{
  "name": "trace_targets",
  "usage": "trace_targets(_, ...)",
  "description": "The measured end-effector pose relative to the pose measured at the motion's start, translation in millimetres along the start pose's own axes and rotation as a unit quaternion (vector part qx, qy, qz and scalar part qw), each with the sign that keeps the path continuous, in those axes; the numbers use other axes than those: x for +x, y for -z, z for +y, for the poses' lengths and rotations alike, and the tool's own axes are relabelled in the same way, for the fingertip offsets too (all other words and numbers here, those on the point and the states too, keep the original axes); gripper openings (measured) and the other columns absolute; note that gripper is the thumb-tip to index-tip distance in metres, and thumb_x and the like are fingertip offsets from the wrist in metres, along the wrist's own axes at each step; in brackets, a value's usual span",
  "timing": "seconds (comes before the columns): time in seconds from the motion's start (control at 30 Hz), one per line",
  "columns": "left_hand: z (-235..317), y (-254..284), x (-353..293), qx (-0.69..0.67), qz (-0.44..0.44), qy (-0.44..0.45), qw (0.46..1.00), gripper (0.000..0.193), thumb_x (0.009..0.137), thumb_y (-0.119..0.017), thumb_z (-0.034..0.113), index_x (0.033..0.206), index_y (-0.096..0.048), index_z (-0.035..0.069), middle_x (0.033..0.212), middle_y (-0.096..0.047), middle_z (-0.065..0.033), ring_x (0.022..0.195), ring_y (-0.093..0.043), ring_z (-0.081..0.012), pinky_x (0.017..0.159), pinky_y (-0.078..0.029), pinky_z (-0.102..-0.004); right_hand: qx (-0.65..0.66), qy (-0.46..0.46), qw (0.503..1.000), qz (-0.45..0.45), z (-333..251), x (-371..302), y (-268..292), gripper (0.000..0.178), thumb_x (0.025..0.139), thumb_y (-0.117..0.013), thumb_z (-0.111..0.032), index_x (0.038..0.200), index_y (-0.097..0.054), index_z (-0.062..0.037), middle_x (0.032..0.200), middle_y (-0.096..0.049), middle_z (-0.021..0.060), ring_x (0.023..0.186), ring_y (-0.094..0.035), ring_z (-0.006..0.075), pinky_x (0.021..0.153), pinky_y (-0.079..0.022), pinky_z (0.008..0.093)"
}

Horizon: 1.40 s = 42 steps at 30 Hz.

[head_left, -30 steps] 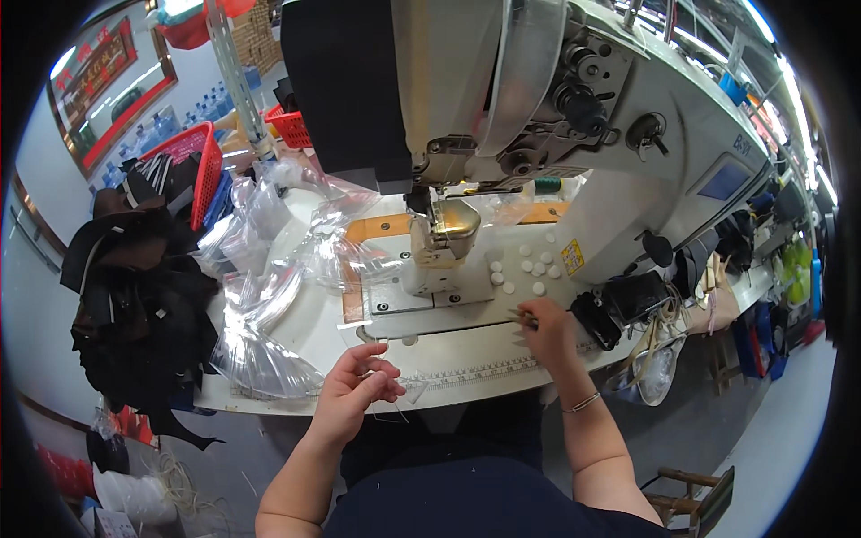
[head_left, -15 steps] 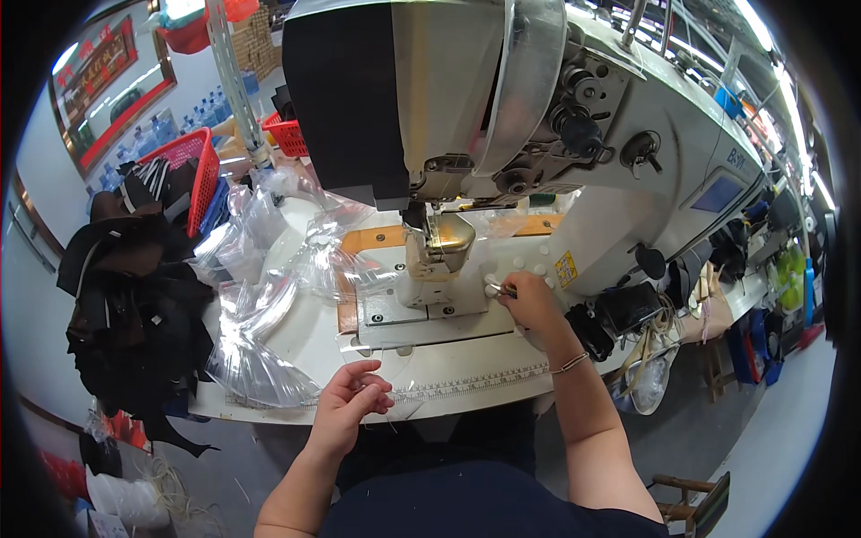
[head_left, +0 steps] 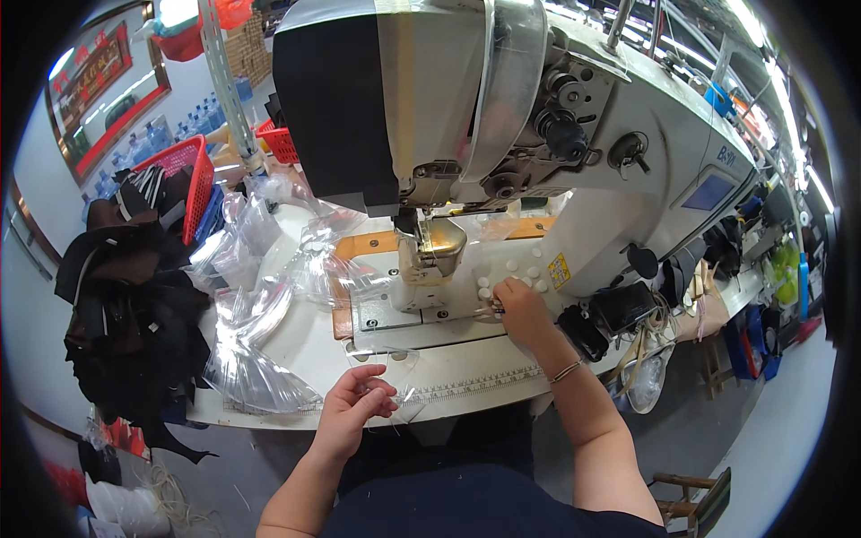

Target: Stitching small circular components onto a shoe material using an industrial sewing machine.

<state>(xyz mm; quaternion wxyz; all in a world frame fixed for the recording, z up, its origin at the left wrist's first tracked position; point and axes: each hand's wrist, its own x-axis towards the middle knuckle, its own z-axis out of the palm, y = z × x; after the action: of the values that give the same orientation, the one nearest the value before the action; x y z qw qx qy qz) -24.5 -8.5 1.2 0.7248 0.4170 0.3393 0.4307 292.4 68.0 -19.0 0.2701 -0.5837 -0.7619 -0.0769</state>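
My right hand (head_left: 524, 310) is closed round a small metal tool (head_left: 493, 308), mostly hidden by the fingers, so its kind cannot be made out. It is low over the bed of a white post-bed sewing machine (head_left: 583, 242), beside several white round discs (head_left: 512, 265). To its left is the machine's post (head_left: 429, 278), under the needle area. My left hand (head_left: 356, 409) is at the table's front edge, its fingers curled with the thumb near them. A thin clear plastic piece (head_left: 403, 369) shows at its fingertips and seems pinched there.
Clear plastic sheets (head_left: 256, 354) lie left of the post. Dark material pieces (head_left: 134, 314) are heaped at the far left by a red basket (head_left: 203, 184). A measuring tape (head_left: 475, 387) runs along the front edge. A black phone-like object (head_left: 625, 308) lies at right.
My right hand has drawn slightly toward me with the metal tool, which shows less now. More of the white discs is uncovered. My left hand stays nearly in place; the whole view shifts a little.
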Motion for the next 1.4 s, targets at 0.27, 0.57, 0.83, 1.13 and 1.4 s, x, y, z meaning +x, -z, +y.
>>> trace_targets(0.27, 0, -9, 2, 0.105, 0.063, -0.059, 0.991, 0.062, 0.083, -0.053, -0.001, 0.135, -0.018, 0.003, 0.097, -0.058, -0.0120, 0.073, -0.062, -0.0168, 0.065, -0.051, -0.0257, 0.307, -0.130, 0.941, -0.067, -4, -5, 16, 0.010, 0.076, -0.057, 0.002, 0.084, -0.053, -0.0028, 0.076, -0.057, 0.0042, 0.067, -0.056, 0.0171, 0.060, -0.045, 0.0263)
trace_targets(0.57, 6, -42, 27, 0.194, -0.036, -0.107, 0.975, 0.015, 0.082, -0.059, 0.003, 0.095, -0.060, -0.003, 0.098, -0.055, -0.0084, 0.075, -0.061, -0.0137, 0.063, -0.050, -0.0225, 0.702, -0.193, 0.664, -0.167, -106, -21, 32, 0.006, 0.082, -0.061, -0.004, 0.085, -0.056, -0.0043, 0.065, -0.054, 0.0002, 0.054, -0.047, 0.0060, 0.047, -0.035, 0.0185)
trace_targets(0.83, 4, -38, 25, 0.160, -0.014, -0.121, 0.980, 0.008, 0.083, -0.059, 0.003, 0.088, -0.059, -0.003, 0.094, -0.054, -0.0071, 0.074, -0.059, -0.0126, 0.060, -0.050, -0.0229, 0.780, -0.281, 0.530, -0.177, -123, -23, 16, 0.010, 0.081, -0.063, -0.006, 0.088, -0.056, -0.0053, 0.065, -0.052, -0.0005, 0.051, -0.045, 0.0070, 0.045, -0.033, 0.0198)
trace_targets(1.13, 4, -31, 34, 0.123, -0.073, -0.099, 0.985, 0.008, 0.082, -0.058, 0.002, 0.088, -0.058, -0.003, 0.089, -0.054, -0.0074, 0.072, -0.058, -0.0133, 0.058, -0.050, -0.0234, 0.790, -0.282, 0.518, -0.170, -118, -29, 18, 0.012, 0.081, -0.064, -0.010, 0.088, -0.056, -0.0058, 0.067, -0.053, 0.0000, 0.053, -0.046, 0.0069, 0.045, -0.032, 0.0194)
trace_targets(1.4, -9, -29, 36, 0.002, -0.041, 0.010, 0.999, 0.010, 0.085, -0.057, 0.011, 0.086, -0.055, 0.001, 0.074, -0.058, -0.0044, 0.066, -0.057, -0.0103, 0.054, -0.045, -0.0214, 0.545, -0.052, 0.834, -0.069, -127, -31, 21, 0.019, 0.077, -0.062, 0.000, 0.095, -0.061, -0.0058, 0.072, -0.055, 0.0013, 0.060, -0.051, 0.0089, 0.055, -0.041, 0.0212)
